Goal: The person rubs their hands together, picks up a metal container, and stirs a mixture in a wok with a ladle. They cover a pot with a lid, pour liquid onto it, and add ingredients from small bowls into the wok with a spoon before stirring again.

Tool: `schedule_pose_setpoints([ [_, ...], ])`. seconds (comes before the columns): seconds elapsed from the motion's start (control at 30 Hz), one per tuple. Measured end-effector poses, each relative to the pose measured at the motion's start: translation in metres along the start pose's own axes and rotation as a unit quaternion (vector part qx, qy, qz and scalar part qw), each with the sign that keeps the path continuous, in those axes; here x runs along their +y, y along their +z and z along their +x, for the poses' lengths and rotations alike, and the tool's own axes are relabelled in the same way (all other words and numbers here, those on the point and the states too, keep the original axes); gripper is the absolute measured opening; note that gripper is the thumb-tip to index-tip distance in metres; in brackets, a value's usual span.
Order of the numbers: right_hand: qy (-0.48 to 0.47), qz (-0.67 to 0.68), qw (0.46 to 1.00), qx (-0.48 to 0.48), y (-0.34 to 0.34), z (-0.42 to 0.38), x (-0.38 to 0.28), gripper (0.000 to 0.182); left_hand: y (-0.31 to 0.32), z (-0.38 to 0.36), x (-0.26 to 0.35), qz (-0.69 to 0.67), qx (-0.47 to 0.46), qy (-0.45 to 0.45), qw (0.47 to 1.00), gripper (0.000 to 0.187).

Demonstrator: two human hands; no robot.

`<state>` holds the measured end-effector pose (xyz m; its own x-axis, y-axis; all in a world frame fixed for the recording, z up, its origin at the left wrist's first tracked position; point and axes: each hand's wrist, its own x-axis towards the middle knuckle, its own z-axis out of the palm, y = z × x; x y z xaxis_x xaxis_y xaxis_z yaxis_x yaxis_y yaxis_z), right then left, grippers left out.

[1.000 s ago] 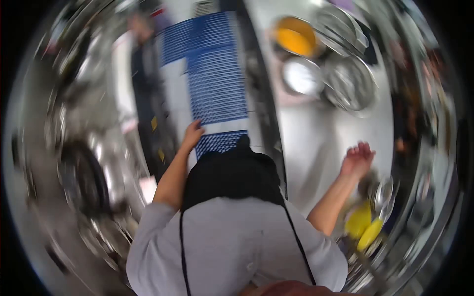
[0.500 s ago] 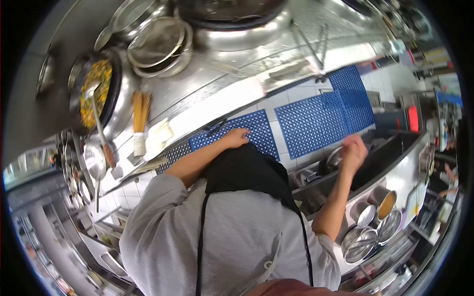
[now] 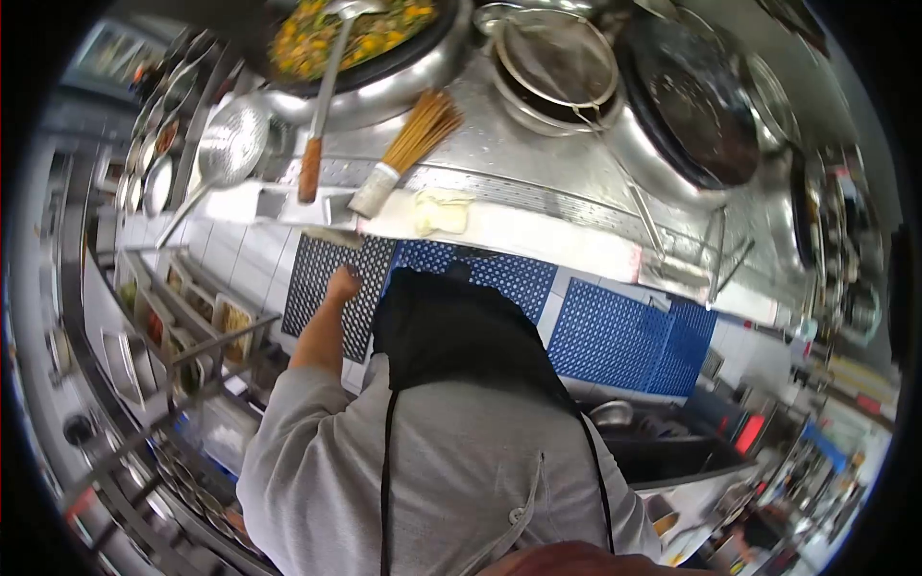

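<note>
My left hand (image 3: 344, 284) hangs over the dark perforated mat (image 3: 327, 307), below the counter's front edge. Its fingers look curled together, with nothing visible in them. My right hand is out of view, and its arm is hidden beside my body. On the counter above lie a bamboo brush (image 3: 413, 139), a folded pale cloth (image 3: 442, 213) and a wooden-handled ladle (image 3: 329, 96), whose bowl rests in a wok of yellow and green food (image 3: 384, 34). A perforated skimmer (image 3: 232, 142) is left of the ladle.
A round sieve (image 3: 557, 58) sits on a pot beside a dark wok (image 3: 696, 106). Metal tongs (image 3: 718, 254) lie at the counter's right. A rack with food containers (image 3: 233, 326) stands at left. Blue mats (image 3: 615, 331) cover floor near a sink (image 3: 663, 456).
The view has turned, so the counter and woks appear further right. My left hand has moved from in front of the apron out to the left. My right hand has left the view.
</note>
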<state>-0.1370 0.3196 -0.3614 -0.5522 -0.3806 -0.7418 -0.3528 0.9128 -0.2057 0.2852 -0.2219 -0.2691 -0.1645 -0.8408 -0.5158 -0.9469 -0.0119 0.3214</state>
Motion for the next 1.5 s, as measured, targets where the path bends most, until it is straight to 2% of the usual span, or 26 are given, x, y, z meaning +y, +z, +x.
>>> schedule_pose_setpoints([
  [0.07, -0.1, -0.128, 0.987, -0.005, -0.01, 0.035, 0.025, 0.026, 0.005, -0.015, -0.037, -0.039, 0.062, -0.026, 0.997, 0.034],
  [0.1, -0.293, -0.396, 0.87, -0.016, -0.038, 0.058, 0.022, 0.031, 0.013, -0.023, -0.047, -0.05, 0.082, -0.064, 0.993, 0.036],
  [0.13, -0.386, -0.48, 0.786, 0.056, -0.009, 0.147, 0.074, 0.039, 0.02, -0.03, -0.062, -0.054, 0.098, -0.1, 0.989, 0.039],
  [0.17, -0.367, -0.425, 0.825, 0.065, -0.117, 0.087, -0.03, 0.037, 0.009, -0.045, -0.053, -0.063, 0.063, -0.132, 0.987, 0.042],
  [0.2, -0.346, -0.437, 0.829, -0.036, -0.162, 0.085, -0.096, 0.027, -0.008, -0.058, -0.035, -0.072, 0.029, -0.157, 0.985, 0.046],
  [0.27, -0.268, -0.207, 0.937, -0.09, -0.204, 0.086, -0.163, 0.018, -0.004, -0.056, -0.046, -0.105, 0.072, -0.133, 0.983, 0.05],
  [0.33, -0.165, 0.0, 0.976, -0.14, -0.241, 0.048, -0.233, 0.016, -0.021, -0.048, -0.034, -0.124, 0.089, -0.14, 0.978, 0.057],
  [0.37, -0.114, 0.092, 0.975, -0.168, -0.255, 0.019, -0.268, 0.017, -0.029, -0.042, -0.024, -0.178, 0.142, -0.154, 0.961, 0.063],
  [0.4, -0.158, 0.121, 0.963, -0.181, -0.264, -0.006, -0.296, 0.015, -0.04, -0.034, -0.012, -0.232, 0.196, -0.168, 0.938, 0.071],
  [0.43, -0.202, 0.15, 0.948, -0.193, -0.269, -0.028, -0.322, 0.014, -0.054, -0.022, -0.005, -0.342, 0.153, -0.209, 0.903, 0.083],
  [0.53, -0.298, 0.236, 0.904, -0.195, -0.272, -0.082, -0.397, 0.015, -0.087, -0.001, 0.028, -0.515, 0.248, -0.099, 0.814, 0.072],
  [0.6, -0.351, 0.271, 0.874, -0.197, -0.269, -0.113, -0.458, 0.017, -0.079, 0.04, -0.005, -0.508, 0.152, 0.019, 0.848, 0.029],
  [0.67, -0.402, 0.289, 0.843, -0.212, -0.258, -0.142, -0.527, 0.02, -0.095, 0.033, 0.004, -0.529, 0.127, 0.03, 0.838, 0.026],
  [0.73, -0.409, 0.32, 0.833, -0.191, -0.235, -0.158, -0.6, 0.026, -0.095, 0.04, -0.019, -0.562, 0.035, 0.087, 0.822, 0.025],
  [0.8, -0.413, 0.367, 0.824, -0.125, -0.205, -0.161, -0.678, 0.031, -0.111, 0.016, -0.026, -0.573, -0.009, 0.106, 0.813, 0.026],
  [0.87, -0.371, 0.359, 0.853, -0.08, -0.187, -0.172, -0.746, 0.034, -0.12, 0.014, -0.052, -0.37, 0.072, 0.198, 0.905, 0.027],
  [0.9, -0.347, 0.384, 0.849, -0.105, -0.178, -0.17, -0.769, 0.035, -0.131, 0.016, -0.061, -0.278, 0.055, 0.223, 0.933, 0.028],
  [0.93, -0.321, 0.411, 0.843, -0.131, -0.174, -0.165, -0.783, 0.042, -0.144, 0.018, -0.07, -0.183, 0.037, 0.249, 0.95, 0.03],
  [1.0, -0.297, 0.351, 0.886, -0.061, -0.186, -0.157, -0.798, 0.035, -0.183, 0.02, -0.068, -0.041, 0.002, 0.329, 0.943, 0.027],
  [1.07, -0.295, 0.318, 0.901, -0.005, -0.215, -0.18, -0.8, 0.031, -0.23, 0.011, -0.044, 0.104, -0.065, 0.323, 0.938, 0.023],
  [1.17, -0.315, 0.307, 0.898, 0.009, -0.243, -0.206, -0.772, 0.037, -0.284, -0.008, 0.019, -0.053, -0.067, 0.448, 0.89, 0.021],
  [1.23, -0.333, 0.349, 0.875, 0.036, -0.233, -0.221, -0.754, 0.039, -0.295, -0.017, 0.068, -0.082, -0.064, 0.521, 0.847, 0.024],
  [1.33, -0.345, 0.437, 0.829, 0.047, -0.211, -0.221, -0.736, 0.04, -0.26, -0.013, 0.137, -0.105, 0.008, 0.614, 0.783, 0.036],
  [1.4, -0.291, 0.383, 0.873, 0.087, -0.229, -0.222, -0.747, 0.036, -0.231, -0.012, 0.182, -0.12, 0.055, 0.624, 0.77, 0.042],
  [1.43, -0.302, 0.379, 0.871, 0.084, -0.235, -0.221, -0.75, 0.034, -0.261, -0.029, 0.216, -0.034, -0.092, 0.563, 0.821, 0.039],
  [1.5, -0.325, 0.368, 0.867, 0.084, -0.247, -0.218, -0.754, 0.031, -0.238, -0.02, 0.237, -0.059, -0.101, 0.602, 0.79, 0.036],
])
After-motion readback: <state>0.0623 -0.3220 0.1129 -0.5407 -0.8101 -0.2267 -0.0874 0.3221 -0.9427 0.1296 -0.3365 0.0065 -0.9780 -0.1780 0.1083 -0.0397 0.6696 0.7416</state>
